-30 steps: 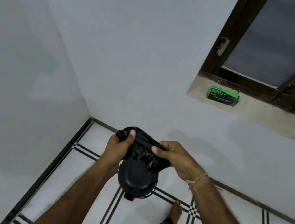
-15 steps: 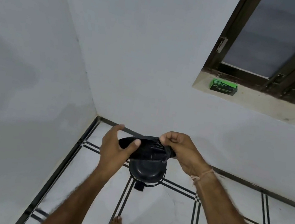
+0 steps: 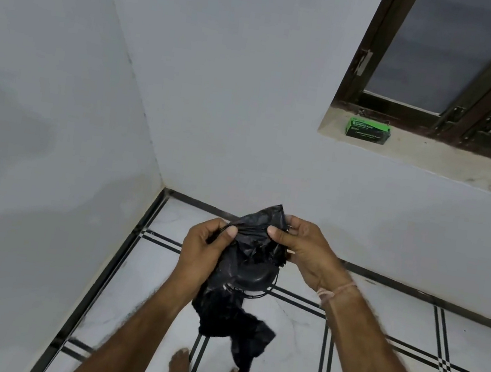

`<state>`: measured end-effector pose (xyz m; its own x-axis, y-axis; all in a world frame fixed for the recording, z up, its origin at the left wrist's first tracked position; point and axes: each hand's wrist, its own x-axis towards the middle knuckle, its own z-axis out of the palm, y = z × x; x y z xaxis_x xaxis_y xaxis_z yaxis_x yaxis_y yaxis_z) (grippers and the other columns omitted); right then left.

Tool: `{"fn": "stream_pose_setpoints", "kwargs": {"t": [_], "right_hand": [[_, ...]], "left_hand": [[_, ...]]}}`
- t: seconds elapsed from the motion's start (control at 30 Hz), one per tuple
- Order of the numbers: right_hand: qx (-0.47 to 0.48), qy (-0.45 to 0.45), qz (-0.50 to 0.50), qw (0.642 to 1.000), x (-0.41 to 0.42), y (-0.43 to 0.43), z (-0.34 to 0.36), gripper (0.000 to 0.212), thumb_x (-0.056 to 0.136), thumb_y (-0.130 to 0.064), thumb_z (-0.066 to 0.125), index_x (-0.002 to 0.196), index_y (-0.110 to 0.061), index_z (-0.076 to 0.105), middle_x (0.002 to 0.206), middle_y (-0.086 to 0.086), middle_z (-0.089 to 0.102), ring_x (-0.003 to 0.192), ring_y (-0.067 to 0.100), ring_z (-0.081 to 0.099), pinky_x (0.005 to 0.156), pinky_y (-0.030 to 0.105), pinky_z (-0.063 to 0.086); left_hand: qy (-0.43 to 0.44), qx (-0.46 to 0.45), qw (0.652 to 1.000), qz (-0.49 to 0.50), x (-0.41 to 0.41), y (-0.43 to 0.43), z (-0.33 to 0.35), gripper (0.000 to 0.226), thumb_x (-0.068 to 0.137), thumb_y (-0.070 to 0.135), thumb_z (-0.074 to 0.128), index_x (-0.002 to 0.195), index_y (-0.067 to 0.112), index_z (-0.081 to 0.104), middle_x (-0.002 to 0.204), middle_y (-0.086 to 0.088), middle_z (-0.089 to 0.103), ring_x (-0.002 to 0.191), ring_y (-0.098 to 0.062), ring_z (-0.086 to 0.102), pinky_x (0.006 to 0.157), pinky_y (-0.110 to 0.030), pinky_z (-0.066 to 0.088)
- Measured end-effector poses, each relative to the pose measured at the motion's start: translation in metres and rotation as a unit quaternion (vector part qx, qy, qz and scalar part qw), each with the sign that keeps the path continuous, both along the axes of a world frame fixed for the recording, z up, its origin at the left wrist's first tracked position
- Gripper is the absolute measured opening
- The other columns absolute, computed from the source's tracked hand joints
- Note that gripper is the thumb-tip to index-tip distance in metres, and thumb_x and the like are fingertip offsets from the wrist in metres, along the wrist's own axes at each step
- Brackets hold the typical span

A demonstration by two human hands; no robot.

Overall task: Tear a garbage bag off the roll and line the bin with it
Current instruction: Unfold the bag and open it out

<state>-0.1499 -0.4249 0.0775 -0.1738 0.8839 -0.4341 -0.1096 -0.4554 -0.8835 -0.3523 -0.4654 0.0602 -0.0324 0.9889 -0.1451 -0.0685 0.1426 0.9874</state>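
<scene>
A black garbage bag (image 3: pixel 232 316) hangs crumpled between my hands at chest height, its loose end dangling toward my feet. My left hand (image 3: pixel 202 250) pinches the bag's top edge with thumb and fingers. My right hand (image 3: pixel 301 250) grips the same edge a little to the right. Behind the bag, on the floor, stands a small black bin (image 3: pixel 256 280) with a closed domed lid, mostly hidden by the plastic. A green garbage-bag box (image 3: pixel 368 130) lies on the window sill at the upper right.
White walls meet in a corner at the left. The floor is white tile with black lines (image 3: pixel 325 348). My bare feet (image 3: pixel 181 363) stand near the bottom edge. A dark-framed window (image 3: pixel 464 59) is set in the wall on the right.
The bag was bunched tight over the bin; now it has come loose and its lower part hangs down. Both hands have shifted their grip along its top edge.
</scene>
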Motion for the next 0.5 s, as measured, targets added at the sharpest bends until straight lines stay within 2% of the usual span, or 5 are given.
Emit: {"fn": "stream_pose_setpoints", "kwargs": {"t": [0.13, 0.2, 0.27, 0.37, 0.5], "right_hand": [[-0.017, 0.005, -0.101, 0.995, -0.022, -0.012, -0.005, 0.009, 0.098, -0.005, 0.066, 0.1, -0.002, 0.075, 0.077, 0.007, 0.078, 0.066, 0.017, 0.072, 0.055, 0.025, 0.057], [0.011, -0.005, -0.12, 0.993, -0.039, -0.016, -0.006, 0.015, 0.1, -0.004, 0.064, 0.089, -0.004, 0.074, 0.072, 0.006, 0.077, 0.063, 0.017, 0.07, 0.056, 0.024, 0.057], [0.03, -0.002, -0.108, 0.994, -0.057, -0.018, -0.003, 0.016, 0.099, -0.006, 0.066, 0.085, -0.005, 0.074, 0.074, 0.008, 0.077, 0.065, 0.018, 0.071, 0.061, 0.025, 0.058], [0.029, 0.022, -0.096, 0.995, -0.075, -0.016, 0.006, 0.012, 0.097, -0.01, 0.069, 0.089, -0.002, 0.076, 0.081, 0.013, 0.078, 0.071, 0.021, 0.074, 0.066, 0.028, 0.061], [-0.018, 0.084, -0.059, 0.995, -0.081, -0.02, 0.011, 0.015, 0.094, -0.011, 0.071, 0.104, -0.001, 0.077, 0.094, 0.015, 0.079, 0.082, 0.023, 0.076, 0.073, 0.031, 0.062]], "left_hand": [[0.004, -0.023, 1.0, -0.004, -0.016, -0.003, -0.006, 0.022, 0.102, 0.017, 0.061, 0.085, 0.019, 0.074, 0.085, -0.004, 0.078, 0.082, -0.017, 0.073, 0.073, -0.027, 0.057], [-0.007, -0.056, 0.998, -0.033, -0.025, 0.001, -0.004, 0.015, 0.101, 0.026, 0.063, 0.099, 0.017, 0.075, 0.096, -0.007, 0.079, 0.092, -0.02, 0.075, 0.077, -0.028, 0.058], [-0.015, -0.075, 0.995, -0.066, -0.031, 0.006, 0.002, 0.024, 0.098, 0.034, 0.065, 0.11, 0.015, 0.073, 0.099, -0.01, 0.079, 0.094, -0.018, 0.075, 0.072, -0.022, 0.057], [-0.036, -0.062, 0.994, -0.088, -0.046, 0.015, 0.007, 0.027, 0.098, 0.03, 0.065, 0.101, 0.005, 0.073, 0.091, -0.02, 0.076, 0.083, -0.024, 0.074, 0.069, -0.026, 0.059], [-0.063, -0.048, 0.996, -0.046, -0.063, 0.025, 0.005, 0.032, 0.104, 0.032, 0.057, 0.102, 0.004, 0.073, 0.103, -0.027, 0.073, 0.09, -0.028, 0.07, 0.083, -0.038, 0.058]]}}
